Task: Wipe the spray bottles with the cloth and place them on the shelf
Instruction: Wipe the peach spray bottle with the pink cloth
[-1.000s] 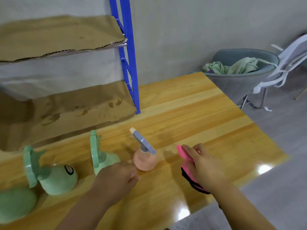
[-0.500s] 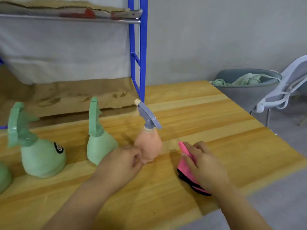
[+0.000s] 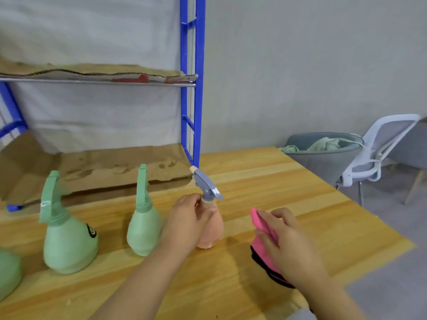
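Peach-coloured plastic spray bottle with a grey trigger head (image 3: 211, 229): standing upright on the light wooden table (image 3: 312, 204), near its middle, in front of the blue metal shelf upright (image 3: 193, 88). The left hand (image 3: 187, 224) is wrapped around the bottle's neck and upper body, thumb on the near side, fingers curled on the far side.

Pink folded cloth with a dark edge (image 3: 263, 248): lying on the table to the right of the peach bottle, apart from it. The right hand (image 3: 286, 243) is grasping the cloth, fingers bent over its upper fold.

Green plastic spray bottles:
- One (image 3: 143, 225) stands upright just left of the left hand.
- A larger one with a dark label (image 3: 67, 239) stands further left.
- Part of a third green body (image 3: 8, 271) shows at the left edge of the view.

Shelf boards: the lower board (image 3: 104, 167) and the upper board (image 3: 92, 72) are both covered with brown cardboard. No bottle stands on either.

Background: a grey chair holding a pale green fabric (image 3: 323, 153) and a white mesh chair (image 3: 381, 146) stand beyond the table's right edge.
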`<state>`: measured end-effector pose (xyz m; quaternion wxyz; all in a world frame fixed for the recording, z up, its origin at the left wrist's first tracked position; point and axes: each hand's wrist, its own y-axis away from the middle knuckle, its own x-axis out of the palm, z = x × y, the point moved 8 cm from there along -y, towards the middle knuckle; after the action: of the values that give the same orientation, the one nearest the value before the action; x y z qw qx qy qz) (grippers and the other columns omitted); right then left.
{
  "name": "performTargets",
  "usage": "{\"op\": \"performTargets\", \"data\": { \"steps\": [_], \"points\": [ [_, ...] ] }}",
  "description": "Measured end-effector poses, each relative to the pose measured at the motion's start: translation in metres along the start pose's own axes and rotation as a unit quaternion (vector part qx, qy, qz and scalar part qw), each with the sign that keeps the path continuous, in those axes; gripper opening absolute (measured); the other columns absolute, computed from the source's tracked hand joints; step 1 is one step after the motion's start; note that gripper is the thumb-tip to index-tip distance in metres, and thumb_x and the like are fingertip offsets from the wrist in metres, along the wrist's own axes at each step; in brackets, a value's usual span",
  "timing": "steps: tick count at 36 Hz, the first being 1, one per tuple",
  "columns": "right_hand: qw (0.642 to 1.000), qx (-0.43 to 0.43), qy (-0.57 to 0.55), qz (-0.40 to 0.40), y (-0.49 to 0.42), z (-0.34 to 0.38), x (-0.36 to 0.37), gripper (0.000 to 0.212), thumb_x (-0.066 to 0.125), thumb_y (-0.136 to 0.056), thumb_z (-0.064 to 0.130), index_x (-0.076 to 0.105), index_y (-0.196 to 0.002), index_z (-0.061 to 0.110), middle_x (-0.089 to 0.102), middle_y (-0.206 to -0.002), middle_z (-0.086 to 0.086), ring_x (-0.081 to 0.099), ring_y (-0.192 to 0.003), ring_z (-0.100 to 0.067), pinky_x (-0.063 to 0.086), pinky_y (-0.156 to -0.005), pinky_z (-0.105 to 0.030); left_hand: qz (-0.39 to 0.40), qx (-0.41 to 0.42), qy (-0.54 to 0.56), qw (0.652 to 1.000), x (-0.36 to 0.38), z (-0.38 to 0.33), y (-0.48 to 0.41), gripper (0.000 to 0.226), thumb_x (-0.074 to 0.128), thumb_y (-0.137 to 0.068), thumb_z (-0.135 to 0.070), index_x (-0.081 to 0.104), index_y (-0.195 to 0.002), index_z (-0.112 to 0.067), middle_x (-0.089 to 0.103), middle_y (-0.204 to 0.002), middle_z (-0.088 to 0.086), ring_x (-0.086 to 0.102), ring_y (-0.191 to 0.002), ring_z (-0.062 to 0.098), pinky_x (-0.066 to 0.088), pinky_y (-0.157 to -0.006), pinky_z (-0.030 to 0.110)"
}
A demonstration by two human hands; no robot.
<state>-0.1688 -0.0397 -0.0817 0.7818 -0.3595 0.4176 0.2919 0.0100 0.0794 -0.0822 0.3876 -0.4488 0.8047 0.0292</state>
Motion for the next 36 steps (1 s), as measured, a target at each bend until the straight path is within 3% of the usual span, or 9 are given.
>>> {"op": "performTargets", "data": {
  "steps": [5,8,13,16,19,25,31,33,36],
  "points": [
    [0.999,-0.021,-0.02,-0.024,0.001,0.005,-0.009,0.044,0.057,-0.092,0.027,0.049,-0.134,0.033,0.044,-0.11,0.018,0.057,-0.086,-0.011,0.053,-0.07,-0.034,-0.049,-0.037,0.063,0.996,-0.002,0.002,0.002,0.027,0.07,-0.081,-0.038,0.064,-0.096,-0.017,0.063,-0.093,-0.006,0.058,-0.088,0.013,0.038,-0.069,0.024],
    [0.998,-0.029,-0.024,-0.04,0.002,0.006,-0.014,0.042,0.06,-0.09,0.026,0.052,-0.131,0.033,0.045,-0.108,0.019,0.057,-0.087,-0.01,0.051,-0.07,-0.033,-0.051,-0.029,0.072,0.996,-0.003,0.0,0.004,0.021,0.068,-0.083,-0.035,0.066,-0.094,-0.017,0.064,-0.088,-0.006,0.057,-0.083,0.014,0.041,-0.068,0.026],
    [0.998,-0.034,-0.024,-0.042,0.009,0.007,-0.013,0.044,0.061,-0.089,0.029,0.052,-0.132,0.035,0.046,-0.108,0.021,0.056,-0.087,-0.009,0.051,-0.069,-0.03,-0.004,-0.002,0.075,0.997,0.002,-0.003,0.013,0.023,0.061,-0.089,-0.028,0.065,-0.111,-0.023,0.058,-0.098,-0.014,0.056,-0.086,0.011,0.039,-0.068,0.02],
    [0.998,-0.037,-0.033,-0.046,0.014,0.009,-0.013,0.042,0.061,-0.089,0.031,0.053,-0.131,0.035,0.047,-0.107,0.02,0.057,-0.086,-0.009,0.052,-0.068,-0.031,0.014,0.009,0.108,0.994,0.002,0.004,0.022,0.026,0.06,-0.09,-0.024,0.065,-0.116,-0.024,0.062,-0.109,-0.013,0.058,-0.097,0.007,0.046,-0.079,0.02],
    [0.997,-0.04,-0.039,-0.052,0.021,0.013,-0.012,0.04,0.06,-0.09,0.033,0.054,-0.129,0.035,0.047,-0.107,0.021,0.056,-0.087,-0.006,0.052,-0.069,-0.03,0.039,0.026,0.147,0.988,-0.004,0.007,0.033,0.024,0.06,-0.09,-0.019,0.066,-0.111,-0.029,0.063,-0.108,-0.016,0.055,-0.097,-0.004,0.046,-0.083,0.017],
    [0.996,-0.043,-0.055,-0.053,0.036,0.022,-0.004,0.04,0.061,-0.089,0.033,0.056,-0.128,0.035,0.047,-0.107,0.022,0.055,-0.087,-0.006,0.052,-0.069,-0.03,0.132,0.05,0.217,0.966,-0.024,0.012,0.059,0.032,0.058,-0.092,-0.021,0.066,-0.095,-0.051,0.067,-0.096,-0.025,0.058,-0.092,-0.005,0.041,-0.077,0.008],
    [0.995,-0.05,-0.068,-0.047,0.042,0.038,0.014,0.043,0.058,-0.089,0.04,0.053,-0.131,0.039,0.045,-0.109,0.021,0.048,-0.093,-0.003,0.049,-0.069,-0.024,0.159,0.018,0.269,0.95,-0.033,0.023,0.07,0.044,0.066,-0.081,-0.024,0.057,-0.122,-0.037,0.065,-0.119,-0.019,0.058,-0.114,0.004,0.046,-0.1,0.036],
    [0.994,-0.052,-0.078,-0.063,0.043,0.043,0.017,0.043,0.062,-0.087,0.038,0.056,-0.13,0.034,0.044,-0.106,0.019,0.048,-0.093,-0.004,0.045,-0.07,-0.021,0.149,0.016,0.277,0.949,-0.037,0.025,0.074,0.063,0.07,-0.067,-0.038,0.051,-0.127,-0.036,0.061,-0.123,-0.022,0.054,-0.118,0.0,0.045,-0.099,0.037],
    [0.989,-0.063,-0.101,-0.091,0.043,0.051,0.016,0.044,0.058,-0.087,0.04,0.058,-0.129,0.029,0.045,-0.106,0.016,0.048,-0.092,-0.005,0.044,-0.07,-0.019,0.133,0.022,0.32,0.938,-0.041,0.024,0.08,0.067,0.071,-0.063,-0.045,0.052,-0.126,-0.033,0.063,-0.123,-0.015,0.056,-0.118,0.004,0.044,-0.097,0.035]
  ]
}}
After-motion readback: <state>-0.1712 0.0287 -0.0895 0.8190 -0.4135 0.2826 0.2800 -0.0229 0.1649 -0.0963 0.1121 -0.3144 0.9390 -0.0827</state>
